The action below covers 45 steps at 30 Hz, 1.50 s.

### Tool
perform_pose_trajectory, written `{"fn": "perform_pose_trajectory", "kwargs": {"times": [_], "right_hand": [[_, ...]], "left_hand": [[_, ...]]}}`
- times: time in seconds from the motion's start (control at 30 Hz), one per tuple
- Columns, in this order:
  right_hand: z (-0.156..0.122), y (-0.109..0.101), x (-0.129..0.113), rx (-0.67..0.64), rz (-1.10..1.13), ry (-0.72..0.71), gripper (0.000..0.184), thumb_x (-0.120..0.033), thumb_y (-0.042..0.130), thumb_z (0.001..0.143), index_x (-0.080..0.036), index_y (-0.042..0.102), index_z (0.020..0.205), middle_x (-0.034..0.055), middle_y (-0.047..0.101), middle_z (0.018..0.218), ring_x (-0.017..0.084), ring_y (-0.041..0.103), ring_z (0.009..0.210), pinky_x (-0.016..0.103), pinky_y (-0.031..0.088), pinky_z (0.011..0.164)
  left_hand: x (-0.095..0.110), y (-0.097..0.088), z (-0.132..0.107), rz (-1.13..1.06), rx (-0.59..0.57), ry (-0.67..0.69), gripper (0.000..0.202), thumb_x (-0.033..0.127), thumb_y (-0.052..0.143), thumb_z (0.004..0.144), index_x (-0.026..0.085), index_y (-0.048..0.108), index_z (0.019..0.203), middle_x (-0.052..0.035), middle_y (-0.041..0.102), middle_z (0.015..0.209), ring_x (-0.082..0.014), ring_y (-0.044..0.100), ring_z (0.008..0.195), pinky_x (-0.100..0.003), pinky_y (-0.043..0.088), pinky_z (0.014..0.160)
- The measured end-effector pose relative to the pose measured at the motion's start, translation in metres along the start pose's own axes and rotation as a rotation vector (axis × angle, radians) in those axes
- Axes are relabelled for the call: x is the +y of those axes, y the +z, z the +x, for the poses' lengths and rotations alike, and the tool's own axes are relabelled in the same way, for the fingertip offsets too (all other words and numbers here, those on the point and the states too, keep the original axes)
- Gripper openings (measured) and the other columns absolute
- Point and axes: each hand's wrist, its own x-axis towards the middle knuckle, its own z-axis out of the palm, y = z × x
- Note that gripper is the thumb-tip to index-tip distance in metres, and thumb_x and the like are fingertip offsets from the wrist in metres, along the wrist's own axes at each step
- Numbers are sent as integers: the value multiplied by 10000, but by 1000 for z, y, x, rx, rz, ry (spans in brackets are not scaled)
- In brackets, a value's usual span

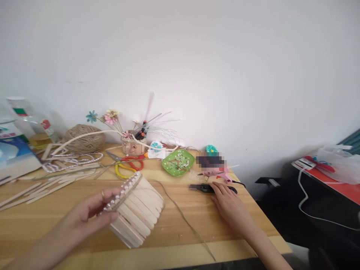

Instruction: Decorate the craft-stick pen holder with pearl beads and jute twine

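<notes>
Holding grip: left fingers [110,192] closed in a pinch on the stick piece, thumb against its outer side, the others curled over the edge; how far they reach behind it is hidden
Stick piece [140,210]: just right of the left thumb, tilted, its rounded slat ends pointing down and right, away from the fingers; whether a lower corner touches the worktop [168,243], I cannot tell
Weight and stiffness: probably very light, firm along each slat, the joins between slats likely the fragile part if squeezed or twisted
Pearl trim [123,191]: at the left fingers, along the edge; smooth, so likely slippery and a poor thing to pull on
Twine band [128,195]: just beside the trim, near the thumb; rougher, it should give better grip
Safest hold: thumb on the slats beside the band, light, even pressure, no bending across the joins
Loose twine [185,217]: between the two hands' fingers, limp, could snag
Cutter [207,188]: under the right fingers [222,188], which lie slightly bent over its handle; whether they grip it, I cannot tell; the blade end points left, so best held by the handle
Green dish [168,168]: beyond and left of the right fingers
Scissors [137,163]: beyond the left fingers, yellow and red handles
Flower pot [132,147]: farther beyond the left fingers
</notes>
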Motion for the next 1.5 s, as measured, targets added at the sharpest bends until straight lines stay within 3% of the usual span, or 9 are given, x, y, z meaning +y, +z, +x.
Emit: {"fn": "perform_pose_trajectory", "kwargs": {"times": [0.13,0.27,0.4,0.53,0.7,0.83,0.93,1.27,1.5], "right_hand": [[5,11,-5,136,-187,-95,308,-136,423,865,-77,570,1129,197,640,1130,338,610,1026,472,524,789],[27,-9,-38,199,0,-179,273,-224,403,922,-102,576,1095,162,658,1078,287,625,991,419,525,807],[73,-26,-91,3,324,-212,250,-168,377,933,-146,592,1059,113,678,1016,225,650,909,355,530,765],[139,-14,-147,-143,399,-307,211,-182,455,923,-160,592,1082,79,666,1076,174,618,1007,287,490,871],[198,11,-202,-266,328,-329,260,-288,525,913,-136,568,1119,82,612,1108,198,609,971,390,508,833],[211,11,-224,-349,249,-315,295,-301,539,906,-156,545,1163,85,575,1164,202,598,976,405,514,819],[212,7,-227,-393,208,-292,298,-301,543,904,-151,545,1161,85,580,1153,199,602,965,399,518,810],[196,-14,-182,-404,224,-197,389,-226,628,761,-90,497,1101,155,640,998,276,610,886,323,442,675],[189,-36,-135,-413,402,7,305,-440,526,805,-180,483,959,16,592,704,184,557,638,250,356,543]], "left_hand": [[4,15,-22,618,74,510,306,266,646,729,310,661,1031,25,753,964,-180,709,837,-200,551,758],[19,34,-33,823,74,841,334,113,443,737,250,615,988,-1,755,825,-149,701,685,-193,540,651],[24,39,-37,959,30,829,333,76,433,721,234,608,956,-1,734,740,-147,685,641,-206,531,638],[18,26,-36,919,135,833,333,95,431,725,243,609,964,7,748,774,-156,691,640,-231,531,638],[19,-3,-30,732,202,597,269,162,549,720,265,681,930,24,768,822,-162,713,696,-186,542,635],[11,-18,-28,393,228,207,255,266,595,725,242,713,950,-6,764,888,-217,705,801,-234,550,728],[5,-24,-26,126,229,69,272,289,647,698,221,716,952,-25,749,928,-246,672,887,-289,522,822],[9,-22,-13,-492,147,-148,206,298,657,694,195,728,858,-12,735,866,-196,613,859,-237,445,736],[5,-17,-6,-608,63,-263,299,415,713,692,168,717,861,-65,728,941,-228,591,979,-267,429,818]]}}
